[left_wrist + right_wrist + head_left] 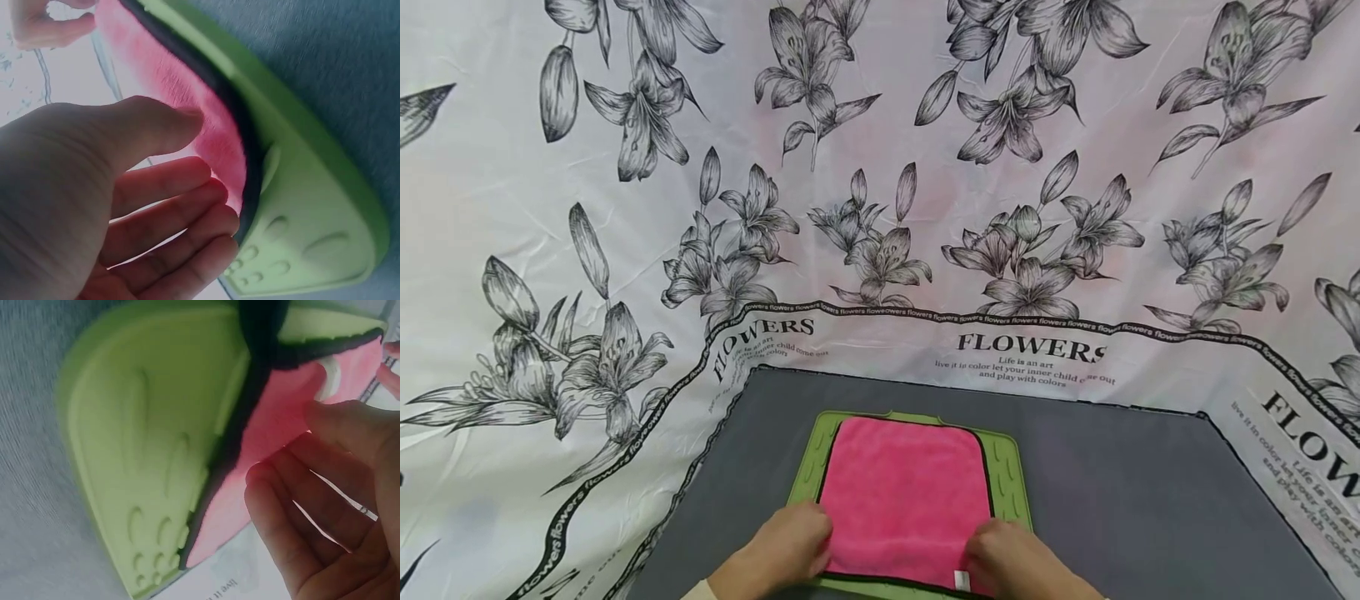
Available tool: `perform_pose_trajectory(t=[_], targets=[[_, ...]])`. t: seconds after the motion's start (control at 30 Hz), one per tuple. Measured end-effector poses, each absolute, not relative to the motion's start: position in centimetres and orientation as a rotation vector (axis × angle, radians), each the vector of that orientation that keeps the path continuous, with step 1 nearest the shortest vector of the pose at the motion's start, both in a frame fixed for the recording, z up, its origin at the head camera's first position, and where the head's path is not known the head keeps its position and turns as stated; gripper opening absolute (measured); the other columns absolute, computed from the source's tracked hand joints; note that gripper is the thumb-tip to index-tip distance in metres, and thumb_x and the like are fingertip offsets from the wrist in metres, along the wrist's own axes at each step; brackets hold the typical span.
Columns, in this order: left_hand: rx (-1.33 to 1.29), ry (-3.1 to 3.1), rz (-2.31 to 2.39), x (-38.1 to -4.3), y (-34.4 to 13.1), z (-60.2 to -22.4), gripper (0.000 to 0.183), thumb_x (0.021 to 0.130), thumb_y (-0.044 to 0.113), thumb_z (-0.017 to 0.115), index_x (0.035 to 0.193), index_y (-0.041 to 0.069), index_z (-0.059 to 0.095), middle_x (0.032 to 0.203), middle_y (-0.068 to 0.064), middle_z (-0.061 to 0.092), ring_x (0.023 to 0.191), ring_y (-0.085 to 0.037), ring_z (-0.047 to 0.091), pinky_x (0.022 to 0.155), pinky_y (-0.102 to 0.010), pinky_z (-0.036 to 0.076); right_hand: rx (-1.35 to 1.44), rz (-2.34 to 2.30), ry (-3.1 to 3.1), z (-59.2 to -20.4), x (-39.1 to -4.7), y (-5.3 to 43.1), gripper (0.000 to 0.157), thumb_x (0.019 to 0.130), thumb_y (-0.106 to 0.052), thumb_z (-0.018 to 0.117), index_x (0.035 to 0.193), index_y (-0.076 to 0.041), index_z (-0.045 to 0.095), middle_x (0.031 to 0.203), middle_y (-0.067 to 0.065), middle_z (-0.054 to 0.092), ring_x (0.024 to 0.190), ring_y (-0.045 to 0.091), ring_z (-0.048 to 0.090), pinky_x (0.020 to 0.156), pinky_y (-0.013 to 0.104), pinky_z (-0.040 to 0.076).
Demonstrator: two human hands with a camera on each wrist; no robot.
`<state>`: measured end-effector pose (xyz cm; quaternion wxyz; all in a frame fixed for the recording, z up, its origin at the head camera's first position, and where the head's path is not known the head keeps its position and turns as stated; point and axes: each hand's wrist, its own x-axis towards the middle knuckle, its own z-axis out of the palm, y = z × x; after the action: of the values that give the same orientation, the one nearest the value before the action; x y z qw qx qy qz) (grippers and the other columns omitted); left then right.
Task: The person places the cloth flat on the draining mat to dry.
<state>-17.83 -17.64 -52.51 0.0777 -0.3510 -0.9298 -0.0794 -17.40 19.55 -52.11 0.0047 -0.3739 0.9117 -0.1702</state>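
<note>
A pink cloth (904, 492) with a black edge lies spread over a green board (1011, 479). A small white tag (962, 581) shows at its near right corner. My left hand (792, 537) is at the cloth's left edge; in the left wrist view its thumb and loosely bent fingers are apart, with the cloth beyond them. At the right edge is my right hand (1011, 557). The right wrist view shows its thumb (344, 425) apart from the bent fingers, beside the cloth. Whether the fingertips touch the cloth is hard to tell.
The board lies on a dark grey tabletop (1135, 483), showing raised marks (325, 244) around the cloth. White sheeting (880, 192) printed with flowers and lettering surrounds the table at the back and sides.
</note>
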Motion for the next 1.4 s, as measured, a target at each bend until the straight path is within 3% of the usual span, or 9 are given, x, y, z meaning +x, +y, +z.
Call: perform_pose_trajectory(t=[0.13,0.3,0.5,0.77,0.93,1.17,1.27,1.4], targets=[[-1.075,-2.784,-0.224,-17.6,-17.5,-52.9,0.046,0.082,0.012,0.084,0.059,0.022,0.045,0.059,0.012,0.045,0.061,-0.003,0.045,0.051,-0.023,0.038,-1.146,-0.499,2.835,-52.3,-17.2,19.6,0.035,0.088,-0.003,0.078,0.068,-0.028,0.065,0.064,-0.019,0.037,0.063,-0.002,0.031,0.057,0.018,0.035],[-1.056,-2.793,-0.200,-17.4,-17.5,-52.5,0.042,0.081,0.014,0.086,0.062,0.022,0.051,0.062,0.010,0.050,0.062,-0.005,0.050,0.052,-0.025,0.041,-1.126,-0.499,2.828,-51.7,-16.9,19.9,0.030,0.090,-0.007,0.081,0.073,-0.028,0.069,0.067,-0.019,0.041,0.064,-0.003,0.036,0.058,0.019,0.037],[-1.126,-2.806,-0.234,-17.2,-17.1,-52.5,0.044,0.081,0.011,0.086,0.059,0.022,0.049,0.058,0.013,0.045,0.060,-0.002,0.041,0.056,-0.019,0.035,-1.149,-0.486,2.816,-52.0,-16.6,19.8,0.038,0.089,-0.004,0.077,0.066,-0.027,0.058,0.063,-0.019,0.034,0.061,-0.002,0.029,0.057,0.018,0.033],[-1.100,-2.875,-0.277,-17.6,-16.7,-53.3,0.039,0.088,0.005,0.081,0.062,0.022,0.057,0.061,0.013,0.053,0.060,-0.001,0.045,0.055,-0.020,0.037,-1.171,-0.408,2.827,-53.1,-16.7,19.6,0.033,0.090,-0.006,0.080,0.068,-0.025,0.065,0.064,-0.016,0.041,0.061,-0.001,0.032,0.058,0.019,0.035],[-1.114,-2.867,-0.231,-17.6,-17.1,-52.6,0.039,0.086,0.004,0.082,0.063,0.023,0.057,0.062,0.014,0.049,0.062,-0.001,0.038,0.055,-0.019,0.035,-1.136,-0.468,2.818,-52.7,-16.5,19.6,0.037,0.087,-0.003,0.077,0.063,-0.026,0.059,0.062,-0.017,0.033,0.060,0.000,0.026,0.057,0.019,0.033],[-1.276,-2.799,-0.234,-18.2,-17.5,-52.2,0.030,0.085,0.011,0.083,0.066,0.022,0.063,0.062,0.015,0.054,0.062,0.001,0.044,0.059,-0.015,0.038,-1.094,-0.581,2.757,-52.5,-16.6,19.7,0.041,0.080,0.003,0.070,0.059,-0.025,0.048,0.063,-0.020,0.023,0.061,0.000,0.019,0.054,0.018,0.024],[-1.227,-2.853,-0.264,-18.7,-17.7,-51.7,0.024,0.088,0.013,0.083,0.071,0.022,0.067,0.066,0.015,0.056,0.065,0.000,0.047,0.059,-0.018,0.041,-1.186,-0.571,2.793,-52.1,-17.5,20.0,0.040,0.082,0.000,0.074,0.061,-0.026,0.053,0.062,-0.022,0.028,0.061,-0.003,0.022,0.054,0.016,0.027],[-1.154,-2.901,-0.293,-20.0,-17.9,-50.7,0.010,0.091,0.012,0.084,0.084,0.015,0.076,0.074,0.009,0.067,0.068,-0.003,0.056,0.062,-0.025,0.051,-1.293,-0.488,2.871,-51.3,-19.3,20.6,0.025,0.086,-0.005,0.082,0.072,-0.023,0.071,0.065,-0.020,0.055,0.062,-0.005,0.042,0.058,0.016,0.041]])
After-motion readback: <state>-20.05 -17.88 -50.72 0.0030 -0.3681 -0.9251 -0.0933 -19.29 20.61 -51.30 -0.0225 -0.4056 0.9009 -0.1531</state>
